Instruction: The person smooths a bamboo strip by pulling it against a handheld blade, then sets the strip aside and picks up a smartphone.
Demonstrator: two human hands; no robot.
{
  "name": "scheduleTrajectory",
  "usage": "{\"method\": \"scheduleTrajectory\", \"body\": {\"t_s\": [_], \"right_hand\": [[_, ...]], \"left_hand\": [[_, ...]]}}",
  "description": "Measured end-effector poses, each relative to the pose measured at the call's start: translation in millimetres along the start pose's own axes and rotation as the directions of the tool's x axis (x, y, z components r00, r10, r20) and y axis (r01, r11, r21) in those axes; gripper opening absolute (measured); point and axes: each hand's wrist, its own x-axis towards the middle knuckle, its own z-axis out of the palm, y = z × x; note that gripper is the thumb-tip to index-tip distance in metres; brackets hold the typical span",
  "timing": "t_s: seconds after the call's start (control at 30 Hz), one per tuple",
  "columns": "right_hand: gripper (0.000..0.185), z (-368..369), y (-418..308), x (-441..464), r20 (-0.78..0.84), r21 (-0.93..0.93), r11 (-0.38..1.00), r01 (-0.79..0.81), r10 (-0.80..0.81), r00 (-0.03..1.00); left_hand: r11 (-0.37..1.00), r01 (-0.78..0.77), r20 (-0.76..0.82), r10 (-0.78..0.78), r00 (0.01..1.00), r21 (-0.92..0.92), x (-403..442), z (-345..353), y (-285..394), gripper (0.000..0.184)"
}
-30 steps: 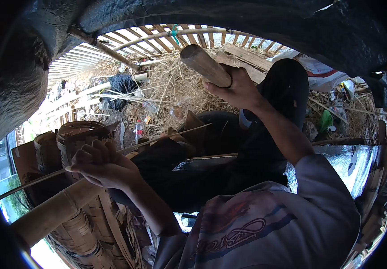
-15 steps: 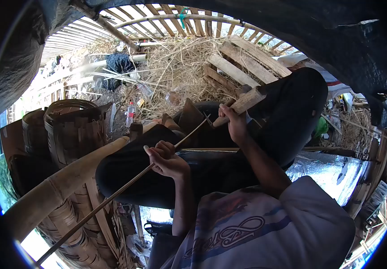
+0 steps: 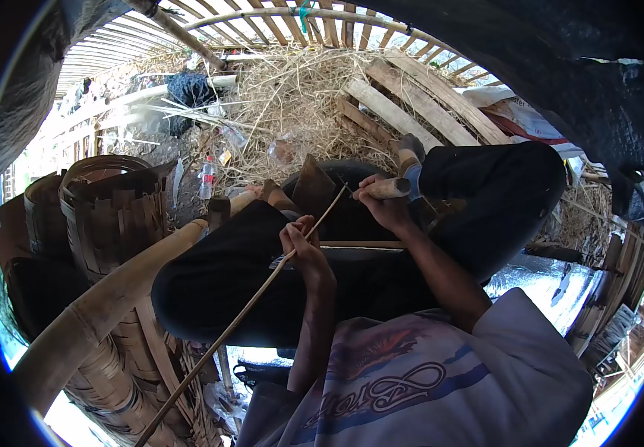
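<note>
My left hand [image 3: 305, 244] is closed around a long thin bamboo strip [image 3: 240, 319], which slants from the lower left up toward my right hand. In my closed right hand [image 3: 383, 207] is a wooden-handled knife [image 3: 392, 188], its thick pale handle sticking out to the right. Little of the blade shows; a small dark point sits close to the strip's upper end. Whether blade and strip touch, I cannot tell. Both hands are over my lap, between my dark-trousered knees.
A thick bamboo pole [image 3: 117, 294] runs along my left, beside tall woven bamboo baskets [image 3: 113, 216]. Ahead lie straw [image 3: 300, 89], wooden planks [image 3: 404, 112], a plastic bottle [image 3: 208, 177] and a dark bundle [image 3: 191, 89]. A slatted fence stands behind them.
My left hand has moved up and right along with the strip, closer to my right hand. My right hand has turned, and the knife handle now lies nearly level.
</note>
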Motion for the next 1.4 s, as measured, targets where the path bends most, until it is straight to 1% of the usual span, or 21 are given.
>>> {"method": "scheduleTrajectory", "body": {"t_s": [0.07,0.13,0.17,0.27,0.33,0.43,0.53,0.63,0.77,0.83,0.87,0.93,0.97,1.03,1.07,1.13,1.17,1.23,1.33,1.37,1.4], "right_hand": [[0.019,0.3,-13.8,-3.1,0.008,0.035,0.999,-0.009,0.009,1.0],[0.016,1.2,-34.1,-15.2,-0.026,0.134,0.979,0.151,-0.149,0.989],[0.015,2.1,-46.2,-22.5,-0.003,0.161,0.977,0.142,-0.144,0.99],[0.017,9.5,-51.7,-39.1,0.03,0.163,0.983,0.086,-0.092,0.995],[0.019,12.3,-37.9,-35.5,0.036,0.211,0.976,0.045,-0.054,0.998],[0.018,16.7,-9.3,-14.4,0.019,0.145,0.986,0.083,-0.087,0.996],[0.017,15.8,-6.2,-8.6,0.03,0.11,0.994,0.029,-0.032,0.999],[0.016,12.6,-20.0,-18.3,0.024,0.099,0.988,0.118,-0.121,0.992],[0.014,19.4,1.3,-14.2,0.015,0.155,0.985,0.077,-0.081,0.997],[0.014,14.8,-0.9,-9.6,0.006,0.215,0.976,-0.017,0.016,1.0],[0.014,14.0,-2.8,-10.9,0.006,0.216,0.976,-0.012,0.011,1.0],[0.014,11.3,-20.8,-16.7,0.076,0.062,0.997,0.041,-0.046,0.996],[0.014,16.3,-12.3,-17.5,0.08,0.063,0.998,0.029,-0.034,0.996],[0.016,26.0,6.4,-17.7,-0.082,0.124,0.979,0.16,-0.151,0.985],[0.016,23.2,9.8,-14.2,-0.085,0.121,0.978,0.17,-0.161,0.983],[0.017,18.7,5.1,-9.5,-0.071,0.143,0.989,0.046,-0.036,0.997],[0.017,19.4,3.3,-12.6,-0.067,0.146,0.988,0.045,-0.036,0.997],[0.018,16.1,-18.1,-14.5,-0.031,0.075,0.987,0.144,-0.142,0.989],[0.018,24.1,10.9,-17.9,-0.054,0.007,0.995,0.102,-0.101,0.993],[0.019,23.4,19.0,-16.7,-0.064,-0.11,0.993,0.03,-0.038,0.997],[0.019,21.6,21.3,-10.9,-0.072,-0.107,0.993,0.039,-0.047,0.996]], "left_hand": [[0.994,-0.019,-0.099,0.009,0.995,-0.104,-0.5,3.9,-2.1,0.024],[0.995,-0.003,-0.1,-0.008,0.995,-0.104,-3.2,6.9,0.0,0.029],[0.995,0.018,-0.097,-0.028,0.995,-0.101,-6.4,7.0,1.0,0.037],[0.995,0.043,-0.107,-0.053,0.993,-0.094,-10.8,9.5,3.4,0.041],[0.994,0.052,-0.078,-0.059,0.995,-0.092,-12.2,9.4,6.7,0.042],[0.995,0.053,-0.037,-0.056,0.998,-0.079,-12.2,8.8,6.8,0.041],[0.995,0.043,-0.029,-0.046,0.999,-0.088,-11.7,8.3,0.2,0.04],[0.996,0.029,-0.032,-0.031,0.999,-0.081,-9.6,11.2,1.0,0.039],[1.0,0.006,-0.042,-0.007,0.999,-0.016,-9.9,5.6,-3.0,0.039],[0.999,0.017,-0.022,-0.017,1.0,-0.037,-12.3,8.3,-0.8,0.039],[0.998,0.023,-0.003,-0.023,1.0,-0.061,-11.4,10.7,0.2,0.039],[0.999,-0.003,0.0,0.003,1.0,-0.038,-8.5,12.9,-2.8,0.039],[1.0,-0.014,0.005,0.014,1.0,-0.003,-10.7,10.7,-5.1,0.039],[1.0,-0.002,-0.003,0.002,1.0,0.013,-16.5,8.5,-4.0,0.04],[1.0,-0.016,0.004,0.016,1.0,0.016,-13.9,11.6,-1.7,0.04],[1.0,-0.024,0.031,0.024,0.999,-0.017,-11.3,13.1,-3.2,0.04],[0.999,-0.021,0.051,0.024,0.998,-0.043,-11.6,11.6,-4.2,0.04],[0.999,-0.042,0.043,0.043,0.998,-0.029,-9.8,15.5,-1.7,0.04],[0.999,-0.034,0.046,0.034,0.998,-0.01,-18.6,10.0,-7.7,0.04],[0.999,-0.048,0.065,0.05,0.997,-0.022,-14.1,12.3,-7.3,0.04],[0.998,-0.058,0.073,0.059,0.996,-0.023,-11.9,14.7,-6.1,0.04]]}}
